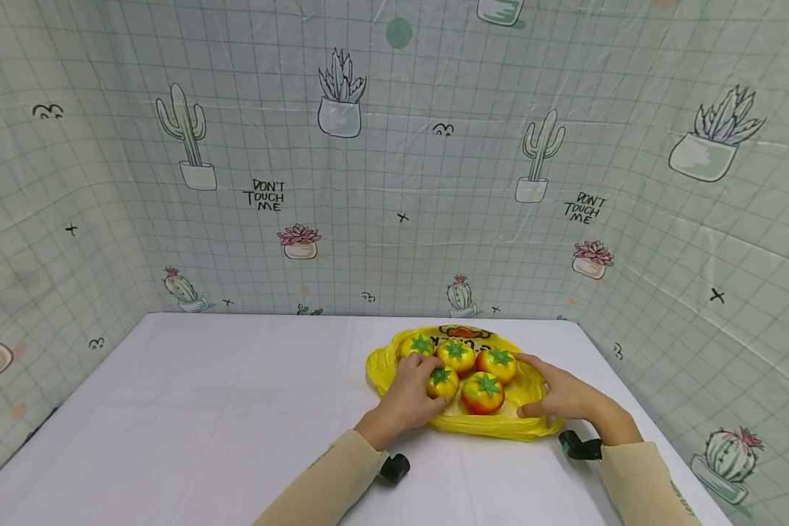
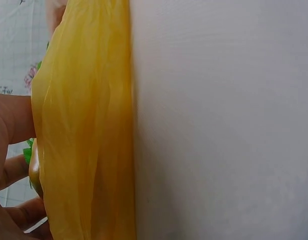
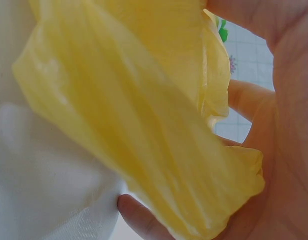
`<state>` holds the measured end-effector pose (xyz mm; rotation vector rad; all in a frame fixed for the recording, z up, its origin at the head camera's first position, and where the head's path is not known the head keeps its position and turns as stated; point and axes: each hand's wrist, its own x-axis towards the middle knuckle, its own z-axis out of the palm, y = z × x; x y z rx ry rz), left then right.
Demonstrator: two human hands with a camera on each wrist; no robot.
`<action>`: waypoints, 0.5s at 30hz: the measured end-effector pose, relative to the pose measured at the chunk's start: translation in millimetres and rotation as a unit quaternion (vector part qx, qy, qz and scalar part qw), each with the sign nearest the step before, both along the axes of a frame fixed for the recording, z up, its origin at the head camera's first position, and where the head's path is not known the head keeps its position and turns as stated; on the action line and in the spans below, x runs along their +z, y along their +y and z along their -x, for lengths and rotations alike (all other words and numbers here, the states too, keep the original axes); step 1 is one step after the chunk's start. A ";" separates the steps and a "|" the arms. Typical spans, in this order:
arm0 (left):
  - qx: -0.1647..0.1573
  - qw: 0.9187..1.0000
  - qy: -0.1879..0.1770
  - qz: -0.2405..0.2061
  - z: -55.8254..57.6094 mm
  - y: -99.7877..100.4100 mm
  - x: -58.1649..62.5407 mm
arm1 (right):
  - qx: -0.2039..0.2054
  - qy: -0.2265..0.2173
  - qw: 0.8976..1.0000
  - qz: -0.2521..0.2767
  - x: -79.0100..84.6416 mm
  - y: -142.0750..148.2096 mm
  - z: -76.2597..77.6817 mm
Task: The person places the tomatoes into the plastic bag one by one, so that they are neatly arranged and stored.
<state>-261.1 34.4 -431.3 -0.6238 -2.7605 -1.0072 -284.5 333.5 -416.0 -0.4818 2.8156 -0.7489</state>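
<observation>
Several yellow-red tomatoes with green star-shaped tops, one of them a front tomato (image 1: 489,393), sit in an opened yellow plastic bag (image 1: 493,427) on the table. My left hand (image 1: 413,391) reaches over the bag's left side, with thumb and fingers around the front-left tomato (image 1: 443,382). In the left wrist view the bag's side (image 2: 88,120) hides most of that tomato. My right hand (image 1: 568,394) is at the bag's right edge, thumb and fingers spread apart, fingertips beside the back-right tomato (image 1: 496,365). A gathered bag fold (image 3: 128,120) lies against its palm in the right wrist view.
A white cloth covers the table (image 1: 223,409). Patterned curtains (image 1: 394,175) with cactus drawings stand at the back and both sides. Each wrist bears a small black device, such as the left wrist camera (image 1: 395,467).
</observation>
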 end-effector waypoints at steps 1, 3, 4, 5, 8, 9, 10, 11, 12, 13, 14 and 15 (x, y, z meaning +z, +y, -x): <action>0.000 1.000 -0.002 0.002 -0.1 0.0 0.1 | -0.001 -0.001 1.000 -0.001 0.1 -0.2 -0.2; 0.000 1.000 -0.006 0.004 -0.2 0.1 -0.1 | -0.001 -0.002 1.000 -0.001 0.3 -0.6 -0.5; 0.001 1.000 -0.008 0.005 -0.3 0.2 -0.1 | -0.001 -0.002 1.000 -0.001 0.2 -0.8 -0.7; 0.002 1.000 -0.009 0.007 -0.4 0.2 0.0 | -0.001 -0.002 1.000 -0.002 0.0 -0.9 -0.8; 0.004 1.000 -0.012 0.010 -0.8 0.5 0.4 | 0.001 0.003 1.000 -0.004 -1.0 -0.4 -0.3; 0.005 1.000 -0.012 0.012 -0.8 0.5 0.6 | 0.002 0.003 1.000 -0.004 -1.3 -0.2 0.0; 0.005 1.000 -0.010 0.012 -0.8 0.6 0.8 | 0.001 0.004 1.000 -0.004 -1.6 0.1 0.3; 0.005 1.000 -0.009 0.012 -0.7 0.7 0.7 | 0.001 0.004 1.000 -0.005 -1.7 0.4 0.6; 0.005 1.000 -0.009 0.013 -0.7 0.7 0.8 | 0.000 0.003 1.000 -0.005 -1.8 0.4 0.8; 0.005 1.000 -0.008 0.013 -0.7 0.6 1.0 | -0.001 0.002 1.000 -0.005 -1.6 0.3 0.9; 0.005 1.000 -0.007 0.013 -0.7 0.6 1.2 | -0.002 0.001 1.000 -0.005 -1.4 0.1 0.9; 0.006 1.000 -0.007 0.013 -0.7 0.5 1.3 | -0.003 0.001 1.000 -0.004 -1.0 -0.2 0.7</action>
